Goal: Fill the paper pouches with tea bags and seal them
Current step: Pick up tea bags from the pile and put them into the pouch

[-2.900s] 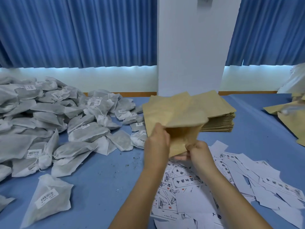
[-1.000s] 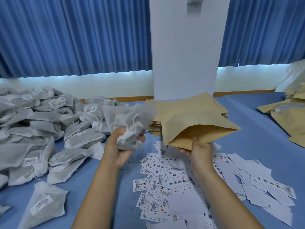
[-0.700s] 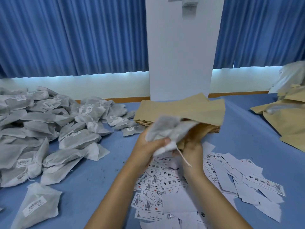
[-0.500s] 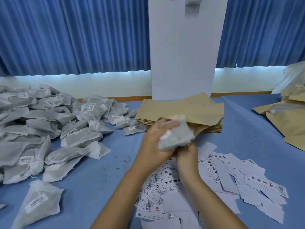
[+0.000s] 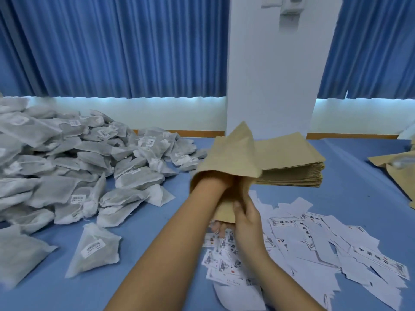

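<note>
- Blue curtains [image 5: 112,52] + white pillar [image 5: 269,75] at back; blue tabletop [image 5: 359,187] carries everything.
- Tea bag pile [image 5: 78,164] on L side, stack of flat pouches [image 5: 292,167] centre-back, printed labels [image 5: 314,239] scattered R-front.
- Paper pouch [image 5: 233,153] is held in air just in front of stack, above labels.
- Left forearm [image 5: 179,221] goes into pouch mouth. Left hand is hidden inside, so can't tell if fingers are curled or straight, nor if a tea bag is in there.
- Right hand [image 5: 247,218] pinches pouch's near edge by the mouth, thumb on top, fingers under.
- Step, prob.: seating a tea bag deep in pouch. To do it well: push contents right to closed end, grip mouth edge firmly w/ R so paper doesn't tear or crumple, leave mouth strip free + flat for sealing.
- Orientation: mouth faces person and down; closed end points up and away toward pillar. Long axis runs near-to-far, tilted up.
</note>
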